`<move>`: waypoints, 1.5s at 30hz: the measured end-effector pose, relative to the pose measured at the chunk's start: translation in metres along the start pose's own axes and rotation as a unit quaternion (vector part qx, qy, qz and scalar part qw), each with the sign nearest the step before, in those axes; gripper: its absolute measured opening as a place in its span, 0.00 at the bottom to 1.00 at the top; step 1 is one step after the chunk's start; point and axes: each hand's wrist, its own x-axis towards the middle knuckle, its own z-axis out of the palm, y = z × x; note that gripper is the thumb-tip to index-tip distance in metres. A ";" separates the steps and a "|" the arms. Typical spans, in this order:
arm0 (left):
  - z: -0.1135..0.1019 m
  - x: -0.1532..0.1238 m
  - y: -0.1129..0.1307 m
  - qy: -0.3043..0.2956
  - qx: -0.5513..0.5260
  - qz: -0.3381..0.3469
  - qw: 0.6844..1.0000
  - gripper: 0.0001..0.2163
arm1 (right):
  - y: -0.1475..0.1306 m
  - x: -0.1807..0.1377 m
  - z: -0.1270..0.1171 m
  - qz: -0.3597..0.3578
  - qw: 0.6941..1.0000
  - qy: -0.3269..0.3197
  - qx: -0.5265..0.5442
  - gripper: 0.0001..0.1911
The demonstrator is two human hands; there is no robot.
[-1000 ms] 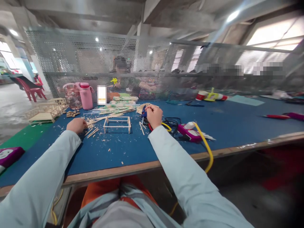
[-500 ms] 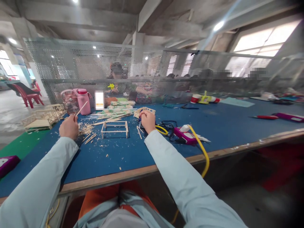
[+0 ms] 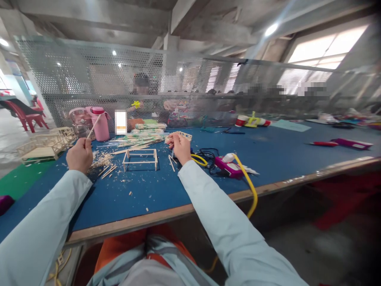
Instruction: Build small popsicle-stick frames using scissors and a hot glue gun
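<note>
In my left hand [image 3: 79,155] a thin wooden stick [image 3: 94,125] points up and away, pinched between thumb and fingers. My right hand [image 3: 181,147] is curled just right of a small rectangular stick frame [image 3: 139,162] that stands on the table. Something dark shows under its fingers, too hidden to name. Close below lie two short sticks [image 3: 172,163], and a small lattice piece of sticks [image 3: 187,136] is partly behind the hand. Several cut sticks [image 3: 108,171] and a heap of wood scraps [image 3: 102,159] lie between my left hand and the frame.
Bundled sticks [image 3: 145,135] lie behind the frame, beside a pink bottle [image 3: 102,129]. Finished-looking stick models [image 3: 41,147] stand far left. A purple power strip [image 3: 228,167] with a yellow cord [image 3: 250,190] lies right. A perforated metal screen [image 3: 98,75] runs behind; a person sits beyond it.
The view has shifted slightly, so the table contents appear a little further left. My right hand's fingers have loosened and lifted a little from the dark thing. The left hand still holds its stick.
</note>
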 end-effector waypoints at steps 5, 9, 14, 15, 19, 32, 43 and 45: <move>0.000 -0.034 0.035 -0.019 -0.146 0.177 0.973 0.16 | -0.035 -0.025 0.009 -0.118 0.989 -0.057 -0.061 0.23; -0.002 -0.074 0.065 -0.159 -0.252 0.284 0.911 0.15 | -0.072 -0.058 0.030 -0.218 0.957 -0.193 -0.001 0.17; 0.001 -0.085 0.072 -0.226 -0.255 0.324 0.882 0.15 | -0.078 -0.051 0.030 -0.099 0.963 -0.191 0.165 0.20; 0.001 -0.081 0.070 -0.226 -0.246 0.325 0.884 0.14 | -0.074 -0.042 0.023 -0.062 0.964 -0.155 0.204 0.20; 0.000 -0.059 0.056 -0.154 -0.241 0.237 0.929 0.15 | -0.049 -0.016 -0.012 -0.008 0.968 -0.029 0.249 0.19; 0.028 -0.025 0.010 -0.371 -0.137 0.165 0.903 0.16 | -0.022 -0.072 -0.039 -0.163 0.895 -0.358 -0.211 0.11; 0.030 -0.035 0.019 -0.399 -0.147 0.202 0.882 0.18 | -0.018 -0.070 -0.023 -0.188 0.870 -0.376 -0.259 0.05; 0.032 -0.036 0.021 -0.412 -0.155 0.202 0.875 0.18 | -0.017 -0.070 -0.020 -0.187 0.873 -0.371 -0.256 0.05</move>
